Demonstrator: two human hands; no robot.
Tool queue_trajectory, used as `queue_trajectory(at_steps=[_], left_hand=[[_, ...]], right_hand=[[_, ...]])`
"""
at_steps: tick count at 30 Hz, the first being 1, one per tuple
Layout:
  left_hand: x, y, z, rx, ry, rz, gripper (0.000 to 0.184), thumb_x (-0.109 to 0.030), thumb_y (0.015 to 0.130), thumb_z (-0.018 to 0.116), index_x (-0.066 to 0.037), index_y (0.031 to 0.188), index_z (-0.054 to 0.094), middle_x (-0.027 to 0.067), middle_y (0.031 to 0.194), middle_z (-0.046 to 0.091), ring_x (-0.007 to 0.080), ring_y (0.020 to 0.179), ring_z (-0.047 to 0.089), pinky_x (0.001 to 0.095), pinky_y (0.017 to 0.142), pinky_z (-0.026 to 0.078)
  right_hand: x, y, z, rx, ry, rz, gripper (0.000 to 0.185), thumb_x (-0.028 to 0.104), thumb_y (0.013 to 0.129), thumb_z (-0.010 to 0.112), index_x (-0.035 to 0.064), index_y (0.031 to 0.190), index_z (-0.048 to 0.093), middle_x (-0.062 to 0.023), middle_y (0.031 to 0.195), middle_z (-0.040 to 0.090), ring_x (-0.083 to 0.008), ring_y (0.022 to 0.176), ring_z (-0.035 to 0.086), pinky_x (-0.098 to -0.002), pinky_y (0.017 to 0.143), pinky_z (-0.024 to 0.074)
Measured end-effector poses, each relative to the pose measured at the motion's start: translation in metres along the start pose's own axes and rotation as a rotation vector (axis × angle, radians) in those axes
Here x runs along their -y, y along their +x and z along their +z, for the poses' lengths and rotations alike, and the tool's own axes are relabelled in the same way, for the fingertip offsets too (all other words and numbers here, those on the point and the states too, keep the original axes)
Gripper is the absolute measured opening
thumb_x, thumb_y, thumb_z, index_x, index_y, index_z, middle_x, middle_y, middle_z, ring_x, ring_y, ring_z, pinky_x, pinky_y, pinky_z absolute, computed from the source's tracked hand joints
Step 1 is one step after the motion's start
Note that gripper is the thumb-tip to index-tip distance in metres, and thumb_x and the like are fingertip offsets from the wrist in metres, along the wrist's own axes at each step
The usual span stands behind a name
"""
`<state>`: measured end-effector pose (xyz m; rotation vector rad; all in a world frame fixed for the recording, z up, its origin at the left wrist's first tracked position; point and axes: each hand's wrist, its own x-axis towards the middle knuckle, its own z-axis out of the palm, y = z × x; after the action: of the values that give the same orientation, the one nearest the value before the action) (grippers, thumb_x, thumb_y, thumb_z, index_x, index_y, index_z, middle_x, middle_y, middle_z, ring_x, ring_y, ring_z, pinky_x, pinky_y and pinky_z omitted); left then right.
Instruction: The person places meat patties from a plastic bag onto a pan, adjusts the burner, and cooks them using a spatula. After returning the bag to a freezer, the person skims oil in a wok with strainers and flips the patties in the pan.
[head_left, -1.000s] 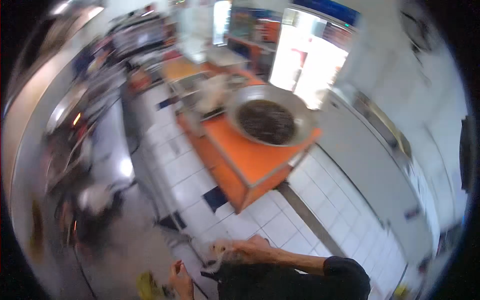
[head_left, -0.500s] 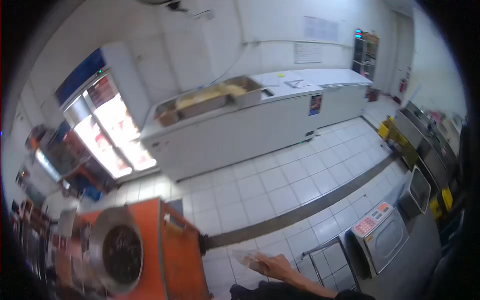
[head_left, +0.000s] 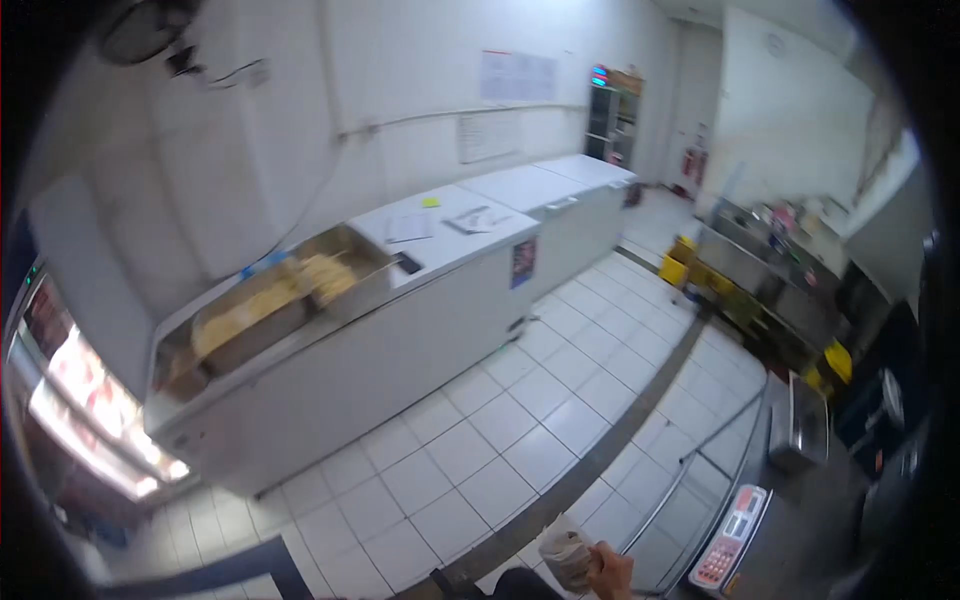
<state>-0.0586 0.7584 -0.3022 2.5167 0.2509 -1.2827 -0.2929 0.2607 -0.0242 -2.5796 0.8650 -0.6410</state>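
Observation:
My right hand (head_left: pixel 610 572) is at the bottom edge, right of centre. Its fingers are closed around a pale, crumpled, bag-like thing (head_left: pixel 566 553), blurred, with its contents hard to make out. Below the hand the rest of the arm is cut off by the frame. A digital scale (head_left: pixel 730 540) with a red and white keypad lies to the right of this hand, apart from it. My left hand is out of view.
Metal tubing (head_left: pixel 665 500) of a frame stands beside the counter (head_left: pixel 790 510). Long white chest freezers (head_left: pixel 400 370) line the wall, carrying metal trays (head_left: pixel 270 320) of pale food. A sink unit (head_left: pixel 770 270) is at far right, near a yellow bin (head_left: pixel 678 262). A lit glass-door fridge (head_left: pixel 90 405) stands left.
The view has swung to the right. The orange cart with its pan has left the frame. My right hand, still holding the pale thing, now appears lower and further right.

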Motion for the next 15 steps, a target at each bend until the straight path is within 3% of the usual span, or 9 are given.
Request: queue_trajectory(at_steps=[2,3,5,6,8,10,11,12,15], left_hand=[[-0.114,0.087,-0.059,-0.344,0.657,0.543,0.039,-0.031,0.091,0.043,-0.001,0.103,0.065,0.017,0.105,0.067,0.0337,0.097,0.063,0.0448,0.088,0.047],[-0.176,0.132,-0.098,-0.232,0.851,0.613,0.023,-0.023,0.08,0.055,-0.008,0.094,0.066,0.0125,0.081,0.068,0.029,0.079,0.064,0.0439,0.066,0.05],[-0.311,0.187,-0.146,-0.727,0.553,1.046,0.026,-0.024,0.086,0.055,-0.003,0.096,0.065,0.0139,0.085,0.069,0.0306,0.071,0.066,0.0422,0.062,0.052],[-0.4,0.153,-0.17,-0.415,-0.147,0.668,0.028,-0.023,0.086,0.051,-0.004,0.096,0.068,0.0146,0.093,0.07,0.0329,0.087,0.066,0.04,0.079,0.052],[-0.531,0.127,-0.207,-0.238,-0.34,0.793,0.024,-0.019,0.085,0.055,-0.005,0.102,0.066,0.0122,0.093,0.07,0.0295,0.088,0.067,0.038,0.08,0.052],[-0.616,0.134,-0.216,-0.202,-0.302,0.872,0.025,-0.02,0.086,0.055,-0.006,0.104,0.066,0.0109,0.093,0.071,0.0277,0.087,0.067,0.0373,0.08,0.052],[-0.659,0.136,-0.213,-0.17,-0.289,0.912,0.025,-0.021,0.086,0.055,-0.008,0.105,0.065,0.0096,0.093,0.071,0.0259,0.087,0.068,0.0367,0.081,0.052],[-0.695,0.149,-0.207,-0.175,-0.147,0.899,0.024,-0.021,0.086,0.056,-0.01,0.104,0.066,0.0095,0.093,0.071,0.0255,0.087,0.068,0.0369,0.08,0.052],[-0.727,0.206,-0.197,-0.02,0.062,0.801,0.024,-0.026,0.085,0.055,-0.016,0.102,0.068,0.0107,0.095,0.07,0.027,0.092,0.067,0.0383,0.083,0.052]], right_hand=[[0.012,0.045,-0.006,-0.082,0.149,0.203,0.004,0.016,0.081,0.061,0.0138,0.077,0.059,-0.0139,0.061,0.058,-0.0351,0.053,0.06,-0.0421,0.048,0.0453],[0.021,0.075,-0.008,-0.194,0.208,0.192,0.021,0.014,0.087,0.059,0.0057,0.07,0.051,-0.0179,0.05,0.048,-0.0383,0.047,0.055,-0.0418,0.043,0.0387],[0.015,0.128,0.006,-0.203,0.151,0.272,0.02,0.013,0.087,0.058,0.0056,0.07,0.052,-0.0182,0.05,0.048,-0.0385,0.047,0.054,-0.0425,0.043,0.0379],[0.008,0.155,0.016,-0.209,0.09,0.325,0.019,0.013,0.087,0.058,0.0056,0.07,0.052,-0.0184,0.05,0.048,-0.0387,0.046,0.053,-0.0432,0.043,0.0371],[-0.01,0.204,0.04,-0.243,0.093,0.365,0.019,0.013,0.088,0.057,0.0053,0.071,0.053,-0.019,0.051,0.049,-0.0387,0.046,0.053,-0.0427,0.043,0.0362],[-0.032,0.255,0.061,-0.294,0.076,0.389,0.019,0.013,0.089,0.056,0.005,0.071,0.054,-0.0197,0.052,0.049,-0.0387,0.046,0.052,-0.0422,0.043,0.0353],[-0.042,0.274,0.071,-0.196,0.015,0.474,0.007,0.015,0.086,0.057,0.009,0.085,0.06,-0.0202,0.058,0.054,-0.0399,0.053,0.055,-0.0452,0.049,0.0412],[-0.057,0.307,0.08,-0.096,-0.042,0.539,0.019,0.017,0.083,0.058,0.0129,0.099,0.066,-0.0208,0.064,0.059,-0.041,0.059,0.059,-0.0483,0.055,0.047],[-0.088,0.413,0.109,-0.227,0.031,0.457,0.017,0.014,0.084,0.055,0.0152,0.097,0.066,-0.019,0.059,0.058,-0.0399,0.052,0.057,-0.0474,0.049,0.0454]])
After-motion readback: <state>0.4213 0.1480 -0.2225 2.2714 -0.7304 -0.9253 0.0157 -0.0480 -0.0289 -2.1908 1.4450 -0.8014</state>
